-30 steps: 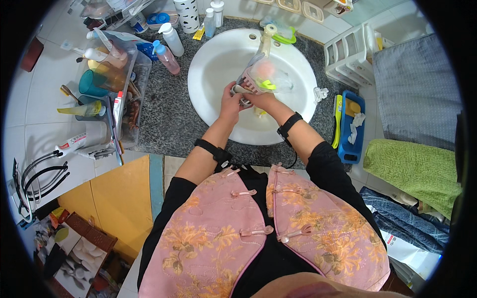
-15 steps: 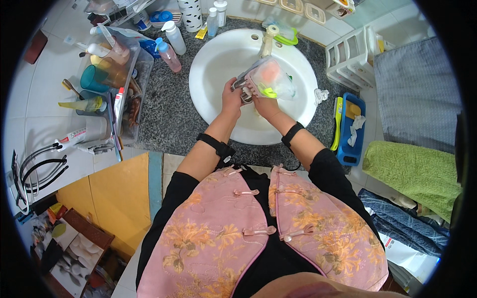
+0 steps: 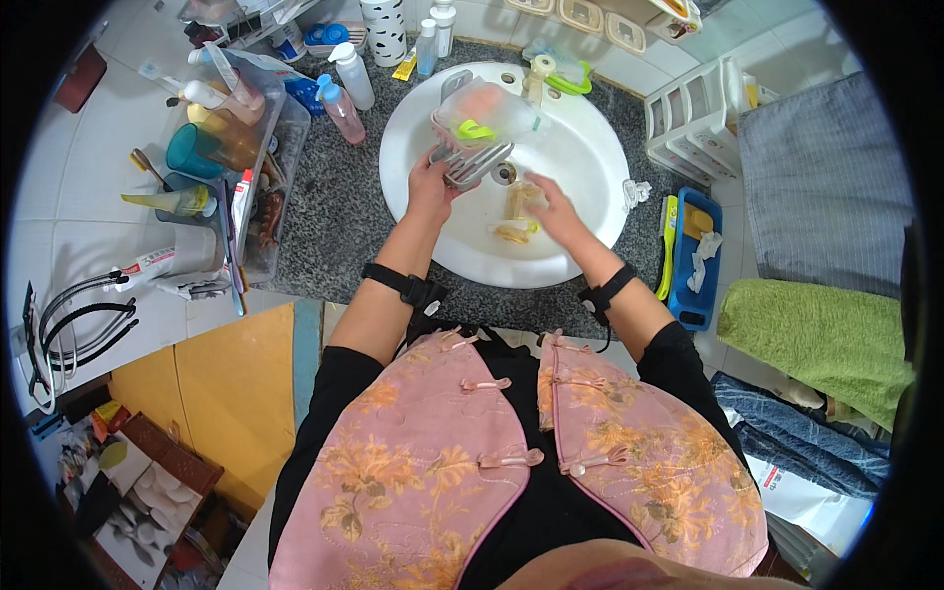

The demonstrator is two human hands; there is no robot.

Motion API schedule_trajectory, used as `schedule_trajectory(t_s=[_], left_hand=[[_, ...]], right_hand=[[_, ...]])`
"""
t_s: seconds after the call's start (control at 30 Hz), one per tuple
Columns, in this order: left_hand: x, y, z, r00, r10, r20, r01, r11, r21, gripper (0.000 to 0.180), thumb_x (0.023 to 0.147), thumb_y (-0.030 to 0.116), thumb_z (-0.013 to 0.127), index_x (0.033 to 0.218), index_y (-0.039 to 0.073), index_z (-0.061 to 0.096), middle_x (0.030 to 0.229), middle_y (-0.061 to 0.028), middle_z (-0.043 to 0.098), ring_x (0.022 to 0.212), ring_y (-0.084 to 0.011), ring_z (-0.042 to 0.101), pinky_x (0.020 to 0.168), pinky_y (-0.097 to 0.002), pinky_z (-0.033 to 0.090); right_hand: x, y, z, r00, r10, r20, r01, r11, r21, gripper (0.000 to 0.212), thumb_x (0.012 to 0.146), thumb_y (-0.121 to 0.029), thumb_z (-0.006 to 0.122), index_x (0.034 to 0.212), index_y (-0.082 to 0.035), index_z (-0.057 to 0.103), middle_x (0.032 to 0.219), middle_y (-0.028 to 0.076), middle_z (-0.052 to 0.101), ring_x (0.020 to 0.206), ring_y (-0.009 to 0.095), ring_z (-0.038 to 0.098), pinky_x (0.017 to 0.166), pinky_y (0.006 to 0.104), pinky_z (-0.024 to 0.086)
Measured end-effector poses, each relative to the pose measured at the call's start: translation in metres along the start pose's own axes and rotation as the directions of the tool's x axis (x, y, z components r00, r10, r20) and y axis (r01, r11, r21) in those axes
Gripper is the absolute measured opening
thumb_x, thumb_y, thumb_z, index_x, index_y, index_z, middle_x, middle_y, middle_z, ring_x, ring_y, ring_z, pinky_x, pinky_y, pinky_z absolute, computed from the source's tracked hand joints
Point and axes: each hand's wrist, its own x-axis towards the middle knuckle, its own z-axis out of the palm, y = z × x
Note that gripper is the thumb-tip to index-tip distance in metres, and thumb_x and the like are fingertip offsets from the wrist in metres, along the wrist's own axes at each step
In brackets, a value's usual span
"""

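Observation:
My left hand (image 3: 433, 187) grips a grey slotted plastic holder (image 3: 472, 164) above the left part of the white sink basin (image 3: 408, 113). Attached to or resting against the holder is a clear plastic pouch or container (image 3: 501, 113) with something pink inside and a bright green piece on it; its exact kind I cannot tell. My right hand (image 3: 559, 211) holds nothing, fingers apart, beside a translucent yellowish object (image 3: 521, 200) in the basin. Closer to me lies a smaller yellowish piece (image 3: 511, 234). The drain (image 3: 503, 174) shows between my hands.
The faucet (image 3: 539, 77) stands at the basin's back, partly covered by the pouch. Pump bottles (image 3: 352, 76) and a clear bin of toiletries (image 3: 280, 187) are left on the granite counter (image 3: 334, 216). To the right sit a blue tray (image 3: 700, 305) and white drawers (image 3: 693, 113).
My hands have moved apart. The left one carried the holder and pouch up and left; the right let go and opened. Yellowish pieces now show in the basin.

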Motion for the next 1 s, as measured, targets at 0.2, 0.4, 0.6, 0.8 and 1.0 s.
schedule_trajectory(t_s=[0.2,0.4,0.6,0.8,1.0], left_hand=[[-0.016,0.009,0.008,0.998,-0.027,-0.051,0.032,0.995,0.097,0.051,0.08,-0.007,0.036,0.131,0.001,0.036,0.122,-0.0215,0.05,0.104,-0.0398,0.059,0.078,-0.0566,0.056],[-0.023,0.015,0.012,0.999,-0.036,-0.004,0.036,0.994,0.103,0.052,0.079,-0.005,0.037,0.13,0.0,0.037,0.122,-0.0213,0.05,0.105,-0.0398,0.059,0.081,-0.0557,0.055],[-0.022,0.014,0.017,0.997,-0.068,0.045,0.064,0.994,0.086,0.056,0.078,-0.005,0.035,0.134,0.0,0.034,0.125,-0.0213,0.049,0.106,-0.0376,0.059,0.08,-0.0535,0.056],[-0.019,0.016,0.029,0.999,-0.041,0.019,0.039,0.995,0.09,0.056,0.08,-0.006,0.034,0.136,0.001,0.031,0.127,-0.0222,0.047,0.106,-0.0387,0.058,0.081,-0.0544,0.056],[-0.023,0.002,0.054,0.997,-0.039,-0.071,0.043,0.998,0.048,0.06,0.074,-0.011,0.042,0.131,0.003,0.029,0.124,-0.0239,0.044,0.106,-0.0413,0.057,0.077,-0.0582,0.056]], right_hand=[[0.026,0.028,-0.058,0.892,-0.078,-0.444,-0.019,0.977,-0.21,0.049,0.076,-0.009,0.061,0.124,-0.015,0.057,0.13,0.013,0.051,0.122,0.031,0.047,0.102,0.04,0.036],[-0.002,0.095,-0.129,0.73,0.081,-0.679,-0.528,0.697,-0.485,0.039,0.078,-0.018,0.062,0.117,-0.019,0.061,0.128,0.013,0.051,0.118,0.033,0.048,0.097,0.0441,0.04],[-0.02,0.124,-0.126,0.756,0.211,-0.619,-0.524,0.763,-0.38,0.024,0.081,-0.026,0.064,0.1,-0.011,0.064,0.1,0.016,0.059,0.092,0.035,0.059,0.082,0.0421,0.048],[-0.008,0.027,-0.08,0.789,-0.068,-0.61,0.018,0.996,-0.088,0.021,0.078,-0.01,0.065,0.1,-0.008,0.064,0.094,0.01,0.06,0.08,0.022,0.06,0.069,0.0338,0.05],[0.024,-0.048,-0.017,0.82,-0.381,-0.427,0.183,0.881,-0.436,0.024,0.074,-0.007,0.065,0.097,-0.008,0.065,0.093,0.014,0.062,0.087,0.033,0.059,0.076,0.0389,0.048]])
